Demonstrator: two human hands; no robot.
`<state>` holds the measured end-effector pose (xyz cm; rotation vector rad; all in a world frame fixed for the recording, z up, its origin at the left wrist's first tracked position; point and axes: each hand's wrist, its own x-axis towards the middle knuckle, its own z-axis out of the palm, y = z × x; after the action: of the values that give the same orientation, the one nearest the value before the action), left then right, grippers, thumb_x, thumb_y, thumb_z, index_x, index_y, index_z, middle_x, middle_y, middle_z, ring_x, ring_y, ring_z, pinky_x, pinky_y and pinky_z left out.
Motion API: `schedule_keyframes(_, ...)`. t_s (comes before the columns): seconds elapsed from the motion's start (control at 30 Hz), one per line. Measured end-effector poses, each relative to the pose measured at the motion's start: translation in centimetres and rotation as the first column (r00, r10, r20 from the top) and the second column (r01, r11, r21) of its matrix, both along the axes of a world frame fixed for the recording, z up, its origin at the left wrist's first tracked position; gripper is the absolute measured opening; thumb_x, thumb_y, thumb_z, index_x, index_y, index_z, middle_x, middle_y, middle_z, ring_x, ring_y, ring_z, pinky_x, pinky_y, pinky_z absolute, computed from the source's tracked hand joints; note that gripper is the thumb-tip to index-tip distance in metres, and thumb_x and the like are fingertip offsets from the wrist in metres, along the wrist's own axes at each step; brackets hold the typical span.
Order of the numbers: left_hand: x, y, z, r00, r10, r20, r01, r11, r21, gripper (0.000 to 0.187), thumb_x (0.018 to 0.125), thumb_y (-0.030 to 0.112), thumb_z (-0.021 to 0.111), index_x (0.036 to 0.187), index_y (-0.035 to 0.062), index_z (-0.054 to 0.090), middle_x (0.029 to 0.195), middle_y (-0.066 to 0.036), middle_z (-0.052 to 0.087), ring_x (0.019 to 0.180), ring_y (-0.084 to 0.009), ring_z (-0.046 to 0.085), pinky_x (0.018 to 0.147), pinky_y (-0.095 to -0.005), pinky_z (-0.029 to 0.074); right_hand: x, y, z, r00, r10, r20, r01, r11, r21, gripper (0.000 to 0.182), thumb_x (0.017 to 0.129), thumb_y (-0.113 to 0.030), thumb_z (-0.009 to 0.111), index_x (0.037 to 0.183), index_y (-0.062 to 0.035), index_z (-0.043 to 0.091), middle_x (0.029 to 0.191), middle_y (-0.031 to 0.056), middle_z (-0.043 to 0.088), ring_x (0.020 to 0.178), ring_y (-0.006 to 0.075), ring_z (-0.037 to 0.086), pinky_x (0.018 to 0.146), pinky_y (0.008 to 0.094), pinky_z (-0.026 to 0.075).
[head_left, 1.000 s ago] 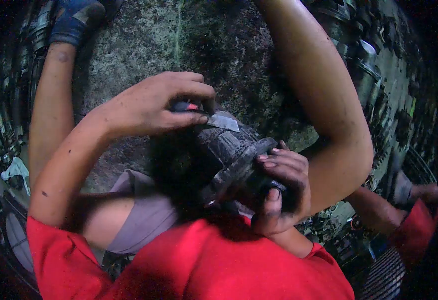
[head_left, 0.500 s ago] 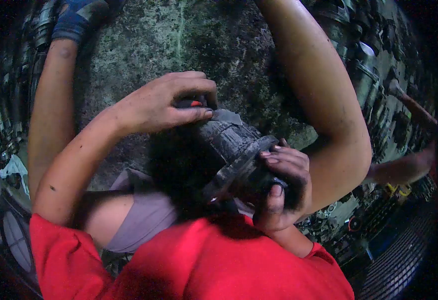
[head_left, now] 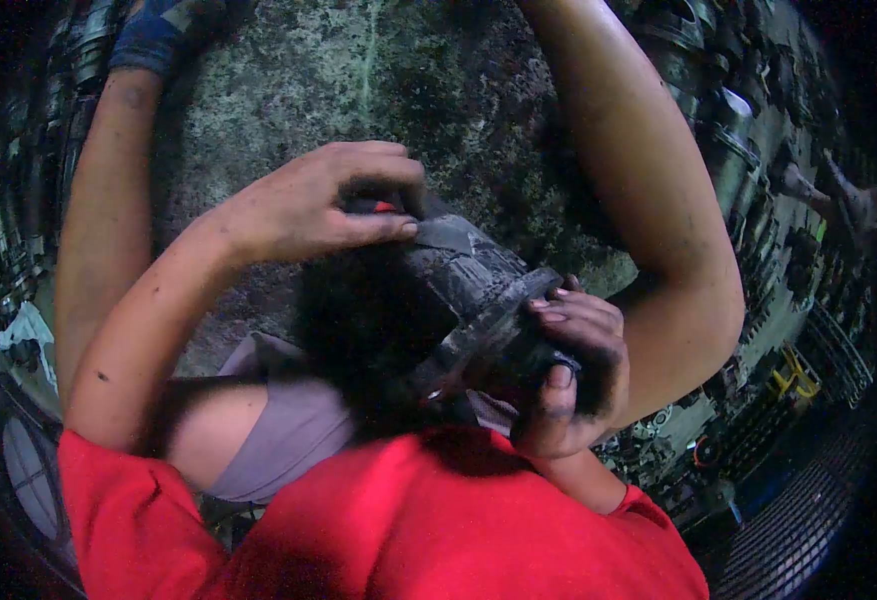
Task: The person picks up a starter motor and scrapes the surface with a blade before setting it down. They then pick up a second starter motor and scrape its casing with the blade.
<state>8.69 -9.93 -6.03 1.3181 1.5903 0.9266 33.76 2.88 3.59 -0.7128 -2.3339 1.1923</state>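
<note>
A grimy, dark cylindrical metal part [head_left: 463, 265] with a wide flange is held tilted above my lap. My right hand [head_left: 583, 365] wraps round its lower end below the flange, fingers and thumb blackened. At the upper end, my left hand [head_left: 358, 195] is closed, with its thumb tip at or very near the part's edge. A small orange-red thing [head_left: 384, 206] shows inside the curl of those fingers; its kind is hidden. Deep shadow covers the near side of the part.
Stained concrete floor [head_left: 278, 90] lies between my legs. Many greasy metal parts [head_left: 733, 150] line the right side, more the left. A white rag [head_left: 26, 330] lies at left, a yellow object [head_left: 793, 375] at right, and a dark grille [head_left: 798, 510] at lower right.
The metal part has shifted slightly down and right with my right hand, while my left hand moved slightly left. Another person's arm at the right edge has gone from view.
</note>
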Motion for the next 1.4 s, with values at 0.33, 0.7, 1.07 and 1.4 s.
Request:
schedule_keyframes(0.33,0.1,0.2,0.0,0.997,0.026,0.072,-0.027,1.0,0.007,0.035,0.089,0.028,0.074,0.108,0.0007,0.063,0.11,-0.016,0.063,0.11,-0.0335,0.061,0.096,-0.0405,0.047,-0.1,0.1,0.2,1.0,0.019,0.013,-0.02,1.0,0.009,0.031,0.09,-0.025,0.055,0.1,0.0017,0.065,0.097,0.0174,0.073,0.098,0.0346,0.064,0.1,0.0512,0.048)
schedule_keyframes(0.7,0.7,-0.4,0.1,0.994,0.07,0.081,-0.069,0.998,-0.011,0.03,0.089,0.024,0.075,0.105,0.0018,0.066,0.111,-0.013,0.064,0.11,-0.0302,0.061,0.099,-0.0403,0.046,0.1,0.3,-0.1,0.999,0.032,-0.006,-0.032,0.999,0.025,0.03,0.09,-0.024,0.055,0.1,0.0015,0.065,0.097,0.0172,0.073,0.097,0.0343,0.065,0.099,0.0513,0.048)
schedule_keyframes(1.07,0.8,-1.0,-1.1,0.991,0.105,0.083,-0.113,0.989,0.094,0.03,0.087,0.025,0.076,0.103,0.0023,0.064,0.102,-0.013,0.063,0.102,-0.0311,0.063,0.092,-0.0392,0.049,0.0,0.2,-0.1,1.0,0.01,-0.015,-0.009,0.999,0.034,0.031,0.091,-0.028,0.054,0.098,0.0007,0.065,0.096,0.0164,0.073,0.095,0.0336,0.066,0.097,0.0501,0.049)
schedule_keyframes(1.4,0.8,-1.5,-1.5,0.992,0.075,0.106,-0.083,0.994,0.074,0.034,0.087,0.028,0.077,0.103,0.001,0.064,0.103,-0.013,0.064,0.101,-0.0317,0.063,0.092,-0.039,0.049,-0.1,-0.1,-0.1,1.0,0.013,-0.006,-0.013,1.0,-0.002,0.039,0.091,-0.031,0.053,0.101,0.0056,0.061,0.097,0.0228,0.069,0.099,0.0328,0.063,0.1,0.0497,0.045)
